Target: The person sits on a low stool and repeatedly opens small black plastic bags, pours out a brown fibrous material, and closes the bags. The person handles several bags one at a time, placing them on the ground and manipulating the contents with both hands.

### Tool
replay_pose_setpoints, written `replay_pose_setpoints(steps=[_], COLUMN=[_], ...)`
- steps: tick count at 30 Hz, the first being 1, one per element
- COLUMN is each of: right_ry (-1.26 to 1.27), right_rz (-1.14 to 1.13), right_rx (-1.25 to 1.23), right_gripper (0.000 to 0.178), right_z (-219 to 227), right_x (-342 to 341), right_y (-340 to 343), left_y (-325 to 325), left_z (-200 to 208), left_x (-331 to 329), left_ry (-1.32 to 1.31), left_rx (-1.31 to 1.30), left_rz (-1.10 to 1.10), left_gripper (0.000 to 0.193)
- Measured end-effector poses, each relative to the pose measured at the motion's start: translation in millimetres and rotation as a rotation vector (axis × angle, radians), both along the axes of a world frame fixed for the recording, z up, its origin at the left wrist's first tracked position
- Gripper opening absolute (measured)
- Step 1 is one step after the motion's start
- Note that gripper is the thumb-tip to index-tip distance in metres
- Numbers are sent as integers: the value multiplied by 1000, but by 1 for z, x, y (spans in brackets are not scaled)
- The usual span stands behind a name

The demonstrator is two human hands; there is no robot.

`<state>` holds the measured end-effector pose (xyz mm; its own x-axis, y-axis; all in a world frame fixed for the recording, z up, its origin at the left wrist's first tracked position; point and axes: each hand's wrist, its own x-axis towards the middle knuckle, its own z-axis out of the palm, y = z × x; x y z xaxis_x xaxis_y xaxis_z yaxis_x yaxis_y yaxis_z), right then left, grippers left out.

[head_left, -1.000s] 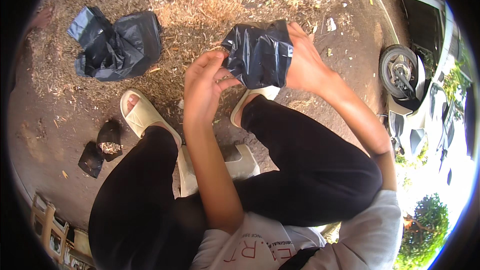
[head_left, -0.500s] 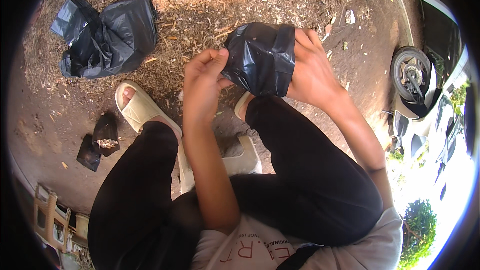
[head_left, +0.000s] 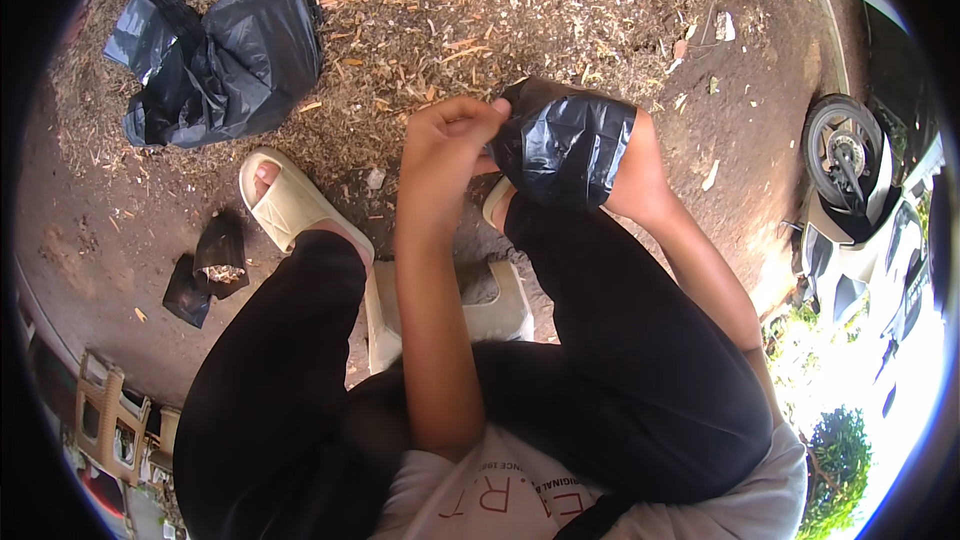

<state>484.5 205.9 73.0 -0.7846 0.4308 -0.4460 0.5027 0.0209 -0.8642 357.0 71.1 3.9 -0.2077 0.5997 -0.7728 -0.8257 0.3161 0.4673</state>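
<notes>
A small black plastic bag (head_left: 570,145) is stretched out in front of me, above my right knee. My left hand (head_left: 450,155) pinches its left end between thumb and fingers. From the other side my right hand (head_left: 640,175) is pushed into the bag's mouth, so only the wrist and part of the back of the hand show. The plastic hides the fingers of that hand.
Larger black plastic bags (head_left: 260,60) lie crumpled at the far left on ground strewn with wood chips. Two small black bags, one a filled bag (head_left: 220,260), sit left of my slipper (head_left: 285,200). A cream plastic stool (head_left: 505,315) is below me. A motorbike (head_left: 845,165) is parked at right.
My right hand has slid deeper into the bag, its knuckles now covered. Both hands and the bag have shifted a little to the right and nearer to me.
</notes>
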Motion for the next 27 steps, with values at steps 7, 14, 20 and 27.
replay_pose_setpoints(steps=[7,14,20,27], right_ry=[78,152,85,-68], right_rz=[71,136,208,249], right_rx=[356,454,362,568], right_gripper=[53,51,45,40], right_z=[-2,-5,0,-32], right_x=[-3,-3,0,3], right_y=[-6,-5,-9,-5], left_y=[-3,-3,-1,-5], left_z=[-8,-14,-11,-17], left_x=[-2,2,5,-11], left_ry=[-100,-123,-163,678], left_rx=[-54,-31,-17,-73], left_rz=[189,277,344,137], left_gripper=[18,15,17,33])
